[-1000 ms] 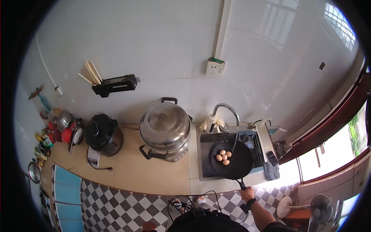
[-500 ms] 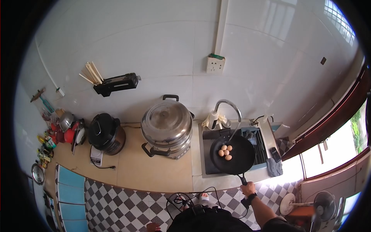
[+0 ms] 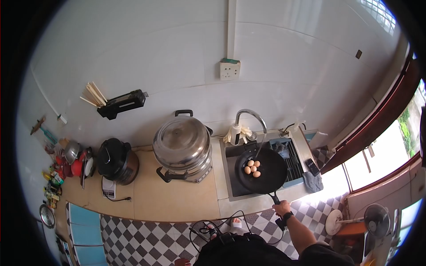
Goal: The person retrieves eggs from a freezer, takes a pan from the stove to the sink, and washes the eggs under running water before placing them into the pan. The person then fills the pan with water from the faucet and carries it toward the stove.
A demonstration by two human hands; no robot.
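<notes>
My right hand (image 3: 281,208) is closed around the handle of a black frying pan (image 3: 270,177). The pan is over the sink (image 3: 232,179), below the curved metal faucet (image 3: 251,111). Several brown eggs (image 3: 253,168) lie together in the left part of the pan. A thin stream of water seems to run from the spout into it. Only a small part of my left hand (image 3: 182,262) shows at the bottom edge, beside my dark clothing; its fingers are not clear.
A large steel steamer pot (image 3: 183,144) stands left of the sink, with a black electric cooker (image 3: 116,162) and a white scale (image 3: 108,188) farther left. A phone (image 3: 312,167) and a grey cloth (image 3: 313,182) lie to the right. A fan (image 3: 376,219) stands low at right.
The whole view has shifted, so counter and sink appear farther left. My right hand keeps its hold on the pan, and the eggs stay grouped in it.
</notes>
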